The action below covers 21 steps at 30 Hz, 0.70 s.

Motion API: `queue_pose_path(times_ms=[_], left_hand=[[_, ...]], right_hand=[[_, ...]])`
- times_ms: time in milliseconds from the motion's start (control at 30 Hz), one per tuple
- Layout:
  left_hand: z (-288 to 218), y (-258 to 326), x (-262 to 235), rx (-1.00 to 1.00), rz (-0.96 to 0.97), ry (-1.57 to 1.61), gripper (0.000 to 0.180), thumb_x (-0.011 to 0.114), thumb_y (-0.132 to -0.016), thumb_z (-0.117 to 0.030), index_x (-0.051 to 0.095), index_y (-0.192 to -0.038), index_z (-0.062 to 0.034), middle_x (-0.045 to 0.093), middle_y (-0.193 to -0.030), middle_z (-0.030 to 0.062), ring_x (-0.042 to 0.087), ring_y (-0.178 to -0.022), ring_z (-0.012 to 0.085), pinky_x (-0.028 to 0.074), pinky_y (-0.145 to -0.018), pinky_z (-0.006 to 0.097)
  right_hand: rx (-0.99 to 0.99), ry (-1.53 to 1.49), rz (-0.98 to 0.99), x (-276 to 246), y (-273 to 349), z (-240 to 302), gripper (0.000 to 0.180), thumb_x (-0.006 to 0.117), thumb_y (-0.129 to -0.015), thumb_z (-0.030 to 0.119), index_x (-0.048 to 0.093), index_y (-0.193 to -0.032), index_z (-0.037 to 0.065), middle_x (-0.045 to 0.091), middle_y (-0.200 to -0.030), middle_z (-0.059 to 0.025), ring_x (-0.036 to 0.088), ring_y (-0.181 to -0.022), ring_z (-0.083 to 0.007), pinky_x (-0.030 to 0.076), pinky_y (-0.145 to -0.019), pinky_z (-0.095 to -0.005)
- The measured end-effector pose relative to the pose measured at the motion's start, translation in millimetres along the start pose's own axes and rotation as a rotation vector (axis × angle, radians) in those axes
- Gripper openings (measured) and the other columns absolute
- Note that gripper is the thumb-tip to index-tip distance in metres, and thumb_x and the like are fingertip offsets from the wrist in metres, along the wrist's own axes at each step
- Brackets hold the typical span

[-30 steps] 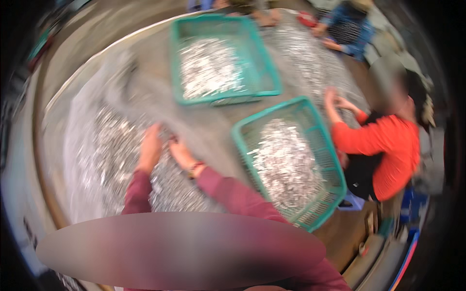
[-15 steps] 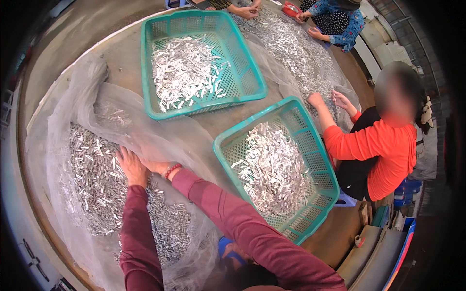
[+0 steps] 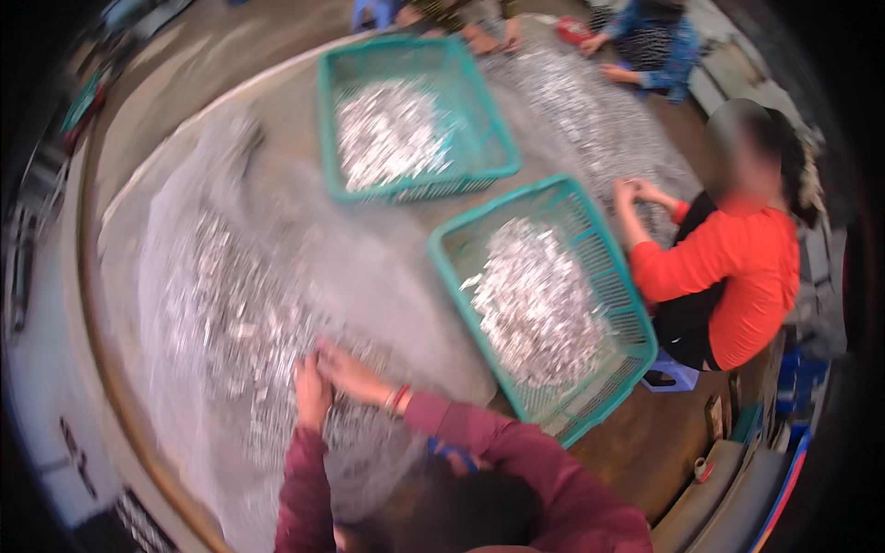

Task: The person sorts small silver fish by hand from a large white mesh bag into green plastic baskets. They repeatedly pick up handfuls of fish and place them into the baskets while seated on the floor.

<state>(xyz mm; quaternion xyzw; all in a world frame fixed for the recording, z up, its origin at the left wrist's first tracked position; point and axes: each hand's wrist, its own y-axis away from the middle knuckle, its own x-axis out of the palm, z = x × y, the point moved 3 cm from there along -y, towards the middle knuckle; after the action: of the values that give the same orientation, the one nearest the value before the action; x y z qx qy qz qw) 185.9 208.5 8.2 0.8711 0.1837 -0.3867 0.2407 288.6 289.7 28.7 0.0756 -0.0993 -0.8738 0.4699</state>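
Note:
My left hand (image 3: 313, 391) and my right hand (image 3: 354, 374) are close together at the near right side of a heap of small silvery tube-like pieces (image 3: 241, 318). Motion smears both hands. The right fingers look stretched out toward the left hand; the left fingers cannot be made out, nor whether any pieces are in them. Sheer whitish mesh (image 3: 369, 290) lies around and beside the heap.
Two green plastic baskets, one far (image 3: 493, 120) and one nearer (image 3: 604, 241), hold lighter silvery pieces. A person in a red top (image 3: 728, 263) sits at the right by another spread of pieces (image 3: 590, 115). Other people work at the far edge. A blue stool (image 3: 671, 374) stands at right.
Both hands have drawn back toward me, and the right one has come out from by the mesh fold. The mesh lies further off the heap. The whole view has shifted.

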Motion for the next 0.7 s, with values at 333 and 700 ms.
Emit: queue_pose_path(times_ms=[333,700], left_hand=[[1,25,-90,-0.078,0.339,0.419,0.039,0.046,-0.098,-0.031,0.059,-0.12,-0.0019,0.062,-0.114,0.012,0.057,-0.105,0.0189,0.045,-0.086,0.029],[14,32,-117,-0.031,0.084,0.164,0.024,0.061,-0.088,-0.027,0.071,-0.104,-0.0115,0.058,-0.121,0.014,0.056,-0.112,0.0249,0.043,-0.094,0.035]], right_hand=[[-0.181,0.78,-0.081,-33,2,16,0.032,0.064,-0.083,0.016,0.061,-0.111,0.002,0.058,-0.099,-0.0163,0.058,-0.091,-0.0298,0.048,-0.081,-0.038],[-0.171,0.382,0.084,-10,2,38,0.017,0.064,-0.082,0.015,0.069,-0.09,0.001,0.062,-0.088,-0.0127,0.061,-0.085,-0.029,0.047,-0.077,-0.0363]])
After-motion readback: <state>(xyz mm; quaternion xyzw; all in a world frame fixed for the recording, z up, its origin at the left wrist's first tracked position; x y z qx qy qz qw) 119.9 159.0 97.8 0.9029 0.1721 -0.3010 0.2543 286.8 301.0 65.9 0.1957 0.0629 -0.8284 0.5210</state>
